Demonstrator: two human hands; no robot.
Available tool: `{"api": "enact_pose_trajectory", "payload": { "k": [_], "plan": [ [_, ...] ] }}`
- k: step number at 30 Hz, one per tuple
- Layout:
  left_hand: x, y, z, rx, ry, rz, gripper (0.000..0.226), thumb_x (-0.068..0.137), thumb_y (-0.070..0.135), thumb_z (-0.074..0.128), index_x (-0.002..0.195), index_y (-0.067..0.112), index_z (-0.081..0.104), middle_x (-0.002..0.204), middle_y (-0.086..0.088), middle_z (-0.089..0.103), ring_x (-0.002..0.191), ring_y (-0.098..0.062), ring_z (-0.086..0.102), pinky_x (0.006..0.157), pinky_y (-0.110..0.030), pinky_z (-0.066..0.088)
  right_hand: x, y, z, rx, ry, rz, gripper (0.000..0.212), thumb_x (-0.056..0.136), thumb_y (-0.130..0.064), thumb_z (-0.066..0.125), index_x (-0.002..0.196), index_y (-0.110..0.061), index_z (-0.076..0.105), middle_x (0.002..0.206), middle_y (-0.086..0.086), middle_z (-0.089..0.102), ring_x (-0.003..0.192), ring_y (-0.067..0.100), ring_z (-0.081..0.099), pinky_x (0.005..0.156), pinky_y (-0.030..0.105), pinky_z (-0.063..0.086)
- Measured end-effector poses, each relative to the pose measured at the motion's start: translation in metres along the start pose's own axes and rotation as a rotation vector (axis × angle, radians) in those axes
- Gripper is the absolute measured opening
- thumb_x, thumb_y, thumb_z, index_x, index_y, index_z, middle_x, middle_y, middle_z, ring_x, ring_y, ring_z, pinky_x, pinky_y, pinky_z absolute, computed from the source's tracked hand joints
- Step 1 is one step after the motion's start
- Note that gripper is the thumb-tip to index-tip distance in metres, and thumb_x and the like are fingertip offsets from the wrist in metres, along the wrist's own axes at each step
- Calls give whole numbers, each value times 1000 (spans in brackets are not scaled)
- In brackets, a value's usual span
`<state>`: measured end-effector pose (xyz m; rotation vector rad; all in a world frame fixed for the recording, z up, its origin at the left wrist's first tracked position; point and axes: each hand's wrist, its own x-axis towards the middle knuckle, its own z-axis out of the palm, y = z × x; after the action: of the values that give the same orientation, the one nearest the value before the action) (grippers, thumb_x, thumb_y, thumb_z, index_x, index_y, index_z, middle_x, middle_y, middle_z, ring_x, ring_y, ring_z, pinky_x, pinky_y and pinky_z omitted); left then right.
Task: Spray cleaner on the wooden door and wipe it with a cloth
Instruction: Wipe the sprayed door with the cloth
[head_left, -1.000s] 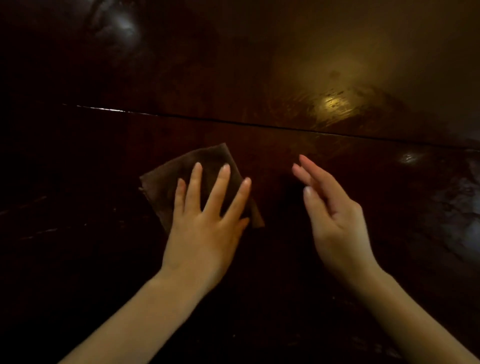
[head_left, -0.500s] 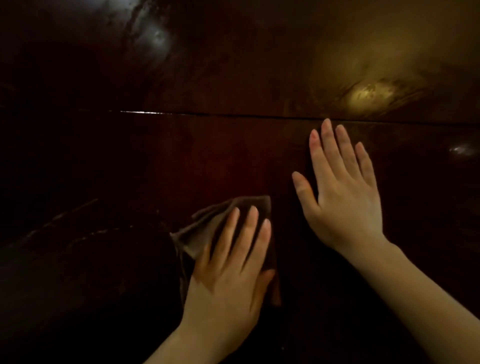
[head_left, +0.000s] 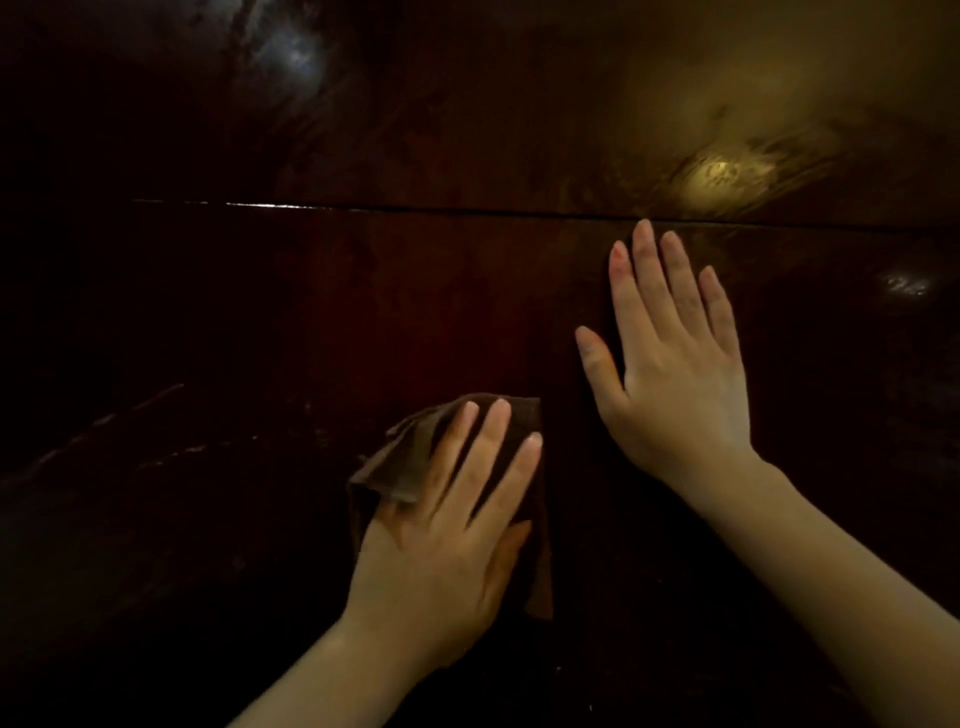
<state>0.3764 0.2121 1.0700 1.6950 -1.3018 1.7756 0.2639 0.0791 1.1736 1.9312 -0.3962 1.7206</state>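
The dark, glossy wooden door (head_left: 363, 312) fills the whole view. A brown cloth (head_left: 410, 457) lies flat against it at lower centre. My left hand (head_left: 447, 540) presses on the cloth with straight, spread fingers. A fold of the cloth sticks out to the left of the fingers, and its lower edge shows to the right of the palm. My right hand (head_left: 670, 364) rests flat on the bare wood just right of the cloth, fingers straight and pointing up. No spray bottle is in view.
A thin horizontal seam (head_left: 415, 209) crosses the door just above my right fingertips. Warm light glares off the upper right of the wood (head_left: 722, 174), and a paler reflection shows at the upper left (head_left: 291, 52). The left side lies in deep shadow.
My left hand has slid the cloth down and to the right across the wood. My right hand turned from edge-on in the air to lying flat on the door.
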Motion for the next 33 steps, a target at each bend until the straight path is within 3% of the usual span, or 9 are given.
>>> {"api": "enact_pose_trajectory", "payload": {
  "k": [3,8,14,16,19,21,25,29,33],
  "plan": [
    [20,-31,-5,2,15,93,48,95,33,31,141,16,31,147,-9,29,138,-25,26,114,-38,14,0,0,0,-3,5,-3,64,94,-45,23,145,-6,21,154,11,17,142,21,10,113,34,0],
    [41,-35,-5,21,99,-337,51,97,34,23,143,14,19,152,-11,24,141,-24,17,114,-37,6,0,-1,0,6,13,-7,65,94,-45,24,145,-5,22,154,12,18,142,22,11,113,35,0],
    [2,-25,-4,-10,7,81,49,94,34,35,140,17,32,147,-9,28,137,-27,28,112,-44,22,-2,-2,-2,-16,-44,-5,67,93,-48,22,146,-6,20,154,11,14,143,21,7,113,34,-2],
    [14,-50,-5,18,45,16,49,97,33,30,142,14,30,148,-11,29,138,-27,26,112,-44,22,-1,-2,-3,-12,-61,-6,68,93,-49,21,146,-7,19,155,10,12,143,20,5,113,32,-5],
    [33,-73,-12,26,87,-306,51,99,37,16,143,12,16,152,-10,22,141,-21,13,117,-38,10,-1,-1,-4,1,-73,-11,68,93,-50,20,146,-7,16,155,9,8,142,18,0,113,30,-8],
    [32,-65,-11,40,89,-414,52,98,36,17,143,12,12,153,-10,20,141,-21,10,116,-39,7,0,-3,-4,10,-65,-20,68,93,-48,21,146,-5,17,154,10,8,142,16,-1,113,30,-9],
    [2,-35,-7,29,15,-254,51,99,36,16,145,12,17,152,-10,19,141,-25,15,115,-38,6,4,-8,-1,23,-60,-49,68,93,-46,22,145,-3,17,153,9,7,141,16,-1,113,30,-10],
    [4,-57,-12,66,-28,-135,52,100,39,12,145,13,17,152,-10,18,141,-23,13,116,-37,5,7,-9,-4,32,-90,-59,68,93,-46,21,146,-3,15,153,8,4,141,15,-4,112,28,-12],
    [30,-75,-14,28,7,-329,55,98,42,7,144,12,-1,153,-4,0,143,-17,-3,116,-31,-7,9,-21,-10,58,-52,-90,68,94,-46,21,146,-3,13,152,6,1,141,14,-5,113,29,-12]
  ]
}}
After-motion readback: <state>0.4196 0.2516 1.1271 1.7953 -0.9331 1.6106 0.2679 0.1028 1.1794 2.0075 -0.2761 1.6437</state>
